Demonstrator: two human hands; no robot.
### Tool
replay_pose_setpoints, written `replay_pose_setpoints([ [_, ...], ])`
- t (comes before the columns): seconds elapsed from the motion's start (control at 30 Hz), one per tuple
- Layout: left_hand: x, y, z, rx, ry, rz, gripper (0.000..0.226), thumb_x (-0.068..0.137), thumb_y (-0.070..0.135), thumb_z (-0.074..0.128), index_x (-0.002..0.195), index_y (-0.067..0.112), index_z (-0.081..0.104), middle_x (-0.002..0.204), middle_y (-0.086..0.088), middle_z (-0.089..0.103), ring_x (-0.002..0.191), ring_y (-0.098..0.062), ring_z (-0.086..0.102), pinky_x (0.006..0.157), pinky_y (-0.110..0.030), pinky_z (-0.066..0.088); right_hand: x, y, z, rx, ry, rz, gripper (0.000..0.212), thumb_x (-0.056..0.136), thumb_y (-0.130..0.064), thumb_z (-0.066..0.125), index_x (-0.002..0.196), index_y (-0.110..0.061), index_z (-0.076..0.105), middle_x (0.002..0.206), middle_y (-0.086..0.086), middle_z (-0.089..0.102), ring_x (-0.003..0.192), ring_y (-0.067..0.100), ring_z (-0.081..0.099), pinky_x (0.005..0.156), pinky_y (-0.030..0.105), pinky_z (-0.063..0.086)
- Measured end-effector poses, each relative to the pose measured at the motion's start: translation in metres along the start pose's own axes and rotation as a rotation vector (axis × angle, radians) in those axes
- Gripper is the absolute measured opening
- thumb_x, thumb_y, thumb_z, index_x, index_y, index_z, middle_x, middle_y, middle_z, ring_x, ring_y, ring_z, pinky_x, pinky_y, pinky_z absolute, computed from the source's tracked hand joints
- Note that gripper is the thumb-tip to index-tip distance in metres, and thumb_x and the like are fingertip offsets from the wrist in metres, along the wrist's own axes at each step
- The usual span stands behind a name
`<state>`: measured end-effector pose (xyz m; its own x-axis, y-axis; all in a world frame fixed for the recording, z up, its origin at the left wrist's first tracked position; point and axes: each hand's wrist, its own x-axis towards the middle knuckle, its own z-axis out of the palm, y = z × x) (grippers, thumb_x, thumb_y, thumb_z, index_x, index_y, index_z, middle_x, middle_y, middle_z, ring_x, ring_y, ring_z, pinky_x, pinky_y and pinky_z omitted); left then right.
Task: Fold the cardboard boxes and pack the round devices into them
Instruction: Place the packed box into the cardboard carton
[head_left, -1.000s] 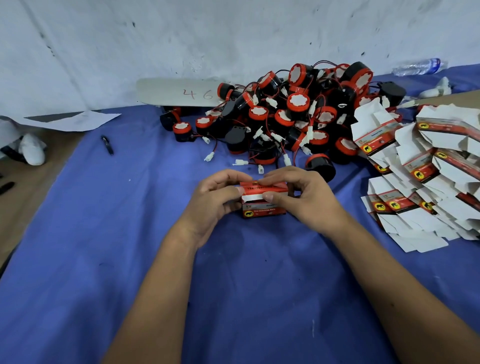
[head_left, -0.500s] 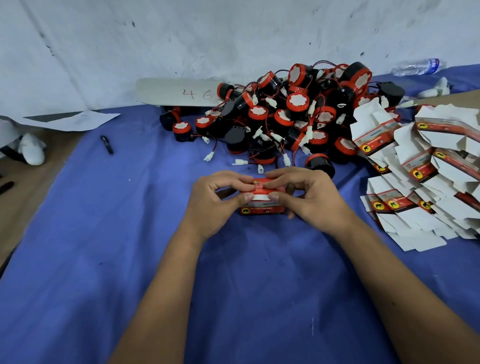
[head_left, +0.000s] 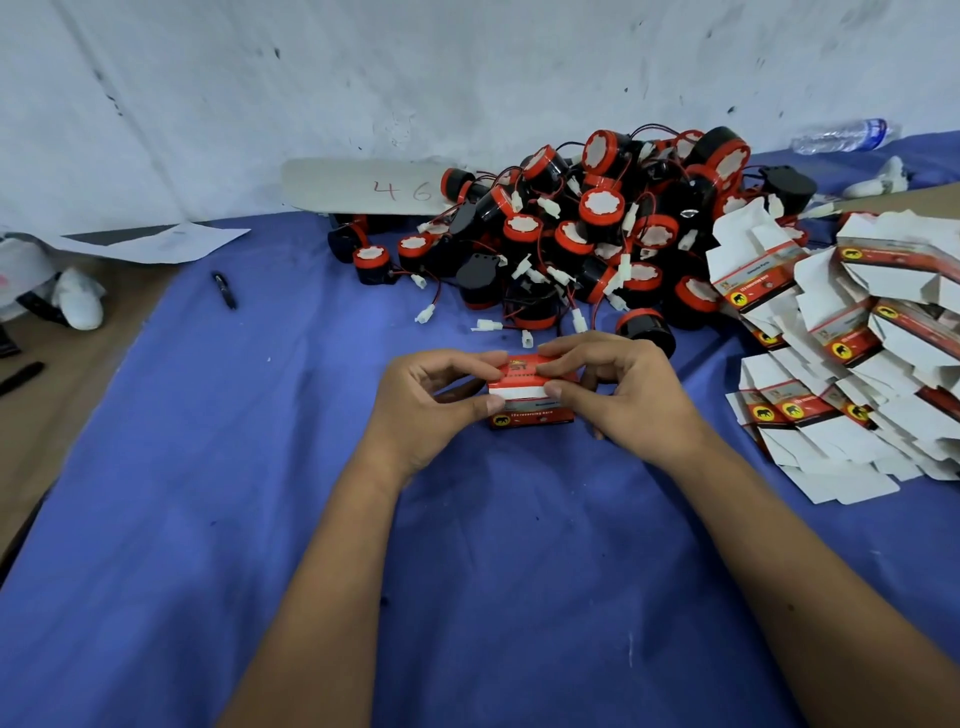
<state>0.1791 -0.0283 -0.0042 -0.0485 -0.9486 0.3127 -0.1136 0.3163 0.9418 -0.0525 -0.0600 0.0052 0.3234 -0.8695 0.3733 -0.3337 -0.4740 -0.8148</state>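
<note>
A small red and white cardboard box (head_left: 530, 410) stands on the blue cloth (head_left: 260, 493) at the centre. My left hand (head_left: 431, 405) pinches its left end, thumb on the front face and fingers on the top flap. My right hand (head_left: 618, 389) pinches its right end the same way. Behind the box lies a heap of round black and red devices (head_left: 597, 234) with red wires and white plugs. A pile of flat unfolded boxes (head_left: 857, 353) lies at the right. What is inside the held box is hidden.
A black pen (head_left: 225, 291) lies on the cloth at the left. A white sheet (head_left: 156, 239) and a grey strip marked 46 (head_left: 363, 187) rest by the wall. A plastic bottle (head_left: 841, 136) lies at the far right. Bare brown tabletop (head_left: 78, 353) shows beyond the cloth's left edge.
The top flap has been pressed down onto the box. Both hands stay at the box, and their fingers have shifted along the lid.
</note>
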Motion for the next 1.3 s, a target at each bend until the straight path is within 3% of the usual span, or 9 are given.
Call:
replay_pose_setpoints([
  [0.07,0.001,0.000,0.000,-0.006,0.015,0.004,0.024,0.078,-0.009,0.082,0.090,0.011,0.079,0.110,-0.003,0.079,0.113,-0.019,0.073,0.095,-0.038,0.060,0.000,-0.001,0.001,-0.038,0.021,-0.015,0.012,0.087,-0.008,0.080,0.098,-0.014,0.080,0.117,-0.008,0.071,0.068,0.035,0.062,0.066,0.027,0.055],
  [0.13,0.002,0.001,0.001,0.030,0.025,0.024,0.022,0.079,-0.008,0.082,0.090,0.010,0.079,0.108,-0.001,0.080,0.111,-0.017,0.073,0.093,-0.035,0.061,-0.001,-0.002,0.003,-0.070,0.046,-0.044,0.011,0.086,-0.010,0.081,0.097,-0.012,0.080,0.115,-0.006,0.072,0.069,0.032,0.063,0.066,0.026,0.054],
  [0.3,0.003,0.000,0.003,0.077,0.044,0.052,0.018,0.083,-0.010,0.078,0.093,0.005,0.079,0.107,-0.001,0.080,0.108,-0.016,0.074,0.091,-0.030,0.060,-0.001,-0.006,0.009,-0.098,0.104,-0.086,0.011,0.083,-0.016,0.085,0.089,-0.010,0.078,0.104,0.000,0.072,0.062,0.028,0.059,0.062,0.043,0.053],
  [0.4,0.003,0.001,0.005,0.085,0.048,0.063,0.021,0.083,-0.012,0.076,0.090,0.008,0.079,0.106,0.000,0.080,0.107,-0.016,0.074,0.089,-0.026,0.059,-0.001,-0.008,0.011,-0.119,0.106,-0.096,0.011,0.083,-0.016,0.085,0.088,-0.011,0.076,0.102,0.001,0.070,0.057,0.022,0.054,0.063,0.044,0.052],
  [0.73,0.001,0.006,0.005,0.327,0.012,0.165,0.027,0.073,-0.005,0.087,0.085,0.015,0.075,0.111,0.002,0.074,0.114,-0.019,0.068,0.098,-0.047,0.056,0.001,-0.003,0.008,-0.053,0.044,-0.075,0.011,0.083,-0.012,0.084,0.088,-0.019,0.077,0.106,-0.003,0.068,0.067,0.032,0.058,0.061,0.038,0.050],
  [0.9,0.001,0.006,0.017,0.438,0.047,0.344,0.012,0.079,0.010,0.087,0.086,0.011,0.079,0.098,0.004,0.075,0.101,-0.017,0.069,0.089,-0.038,0.056,0.002,-0.004,0.009,-0.076,0.044,-0.123,0.009,0.084,-0.007,0.083,0.088,-0.014,0.081,0.100,-0.001,0.070,0.075,0.013,0.063,0.063,0.019,0.045],
  [1.1,0.003,0.002,0.020,0.437,0.100,0.293,0.013,0.079,0.002,0.085,0.087,0.010,0.080,0.096,0.004,0.076,0.099,-0.014,0.070,0.087,-0.040,0.057,0.000,-0.001,-0.004,-0.029,-0.019,-0.081,0.016,0.088,-0.005,0.078,0.103,-0.009,0.080,0.106,0.000,0.073,0.059,0.018,0.067,0.051,0.031,0.059],
  [1.23,0.003,0.004,0.024,0.447,0.105,0.316,0.010,0.079,0.012,0.086,0.082,0.011,0.076,0.092,0.004,0.075,0.095,-0.016,0.068,0.085,-0.041,0.056,-0.002,0.001,-0.003,-0.040,0.056,-0.049,0.009,0.086,-0.014,0.082,0.094,-0.014,0.080,0.083,-0.014,0.075,0.043,0.019,0.064,0.050,0.034,0.057],
  [1.3,0.003,0.004,0.025,0.485,0.098,0.344,0.013,0.078,0.014,0.086,0.080,0.010,0.073,0.089,0.003,0.073,0.092,-0.019,0.067,0.083,-0.043,0.054,-0.002,0.001,-0.002,-0.036,0.074,-0.066,0.006,0.085,-0.013,0.083,0.090,-0.012,0.079,0.089,-0.013,0.076,0.047,0.022,0.065,0.052,0.038,0.057],
])
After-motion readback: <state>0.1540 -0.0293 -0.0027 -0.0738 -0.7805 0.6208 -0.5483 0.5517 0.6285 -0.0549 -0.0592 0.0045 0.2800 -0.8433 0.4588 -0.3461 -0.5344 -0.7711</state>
